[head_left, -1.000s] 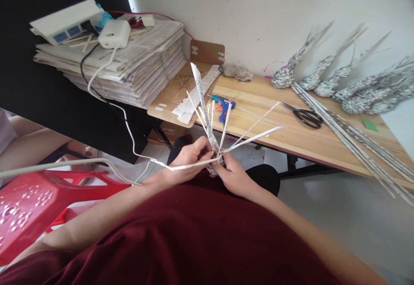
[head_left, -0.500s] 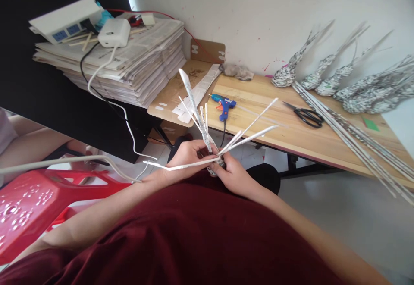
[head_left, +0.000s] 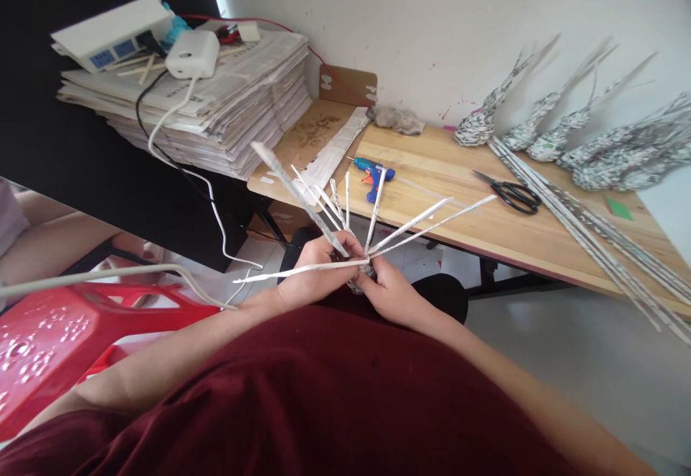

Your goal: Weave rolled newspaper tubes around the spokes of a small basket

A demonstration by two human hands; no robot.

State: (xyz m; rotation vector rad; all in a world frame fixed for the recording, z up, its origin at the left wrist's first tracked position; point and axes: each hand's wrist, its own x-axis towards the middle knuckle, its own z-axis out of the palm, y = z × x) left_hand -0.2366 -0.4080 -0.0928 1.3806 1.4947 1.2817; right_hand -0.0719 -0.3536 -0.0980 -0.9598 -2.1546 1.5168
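Observation:
Close to my body I hold a woven newspaper piece point(head_left: 356, 288), mostly hidden by my fingers. Several rolled paper sticks point(head_left: 413, 227) fan out from its top. My left hand point(head_left: 318, 263) is closed at the base of the fan, with a thicker paper tube point(head_left: 299, 199) slanting up and left from its fingers. Another stick point(head_left: 291, 271) lies across that hand, pointing left. My right hand point(head_left: 389, 290) is closed round the right side of the woven piece, thumb near the stick bases.
On the wooden table point(head_left: 426, 145) lie a blue glue gun point(head_left: 373, 173), black scissors point(head_left: 515, 195) and long paper sticks point(head_left: 588, 235). Woven newspaper vases point(head_left: 475, 129) stand along the wall. Stacked newspapers point(head_left: 216, 116) carry a power strip point(head_left: 113, 33). A red stool point(head_left: 48, 346) and another person's leg point(head_left: 59, 238) are at left.
The thicker tube has swung left and lower. The sticks are spread wider, one now standing in front of the glue gun. Both hands stay nearly in place.

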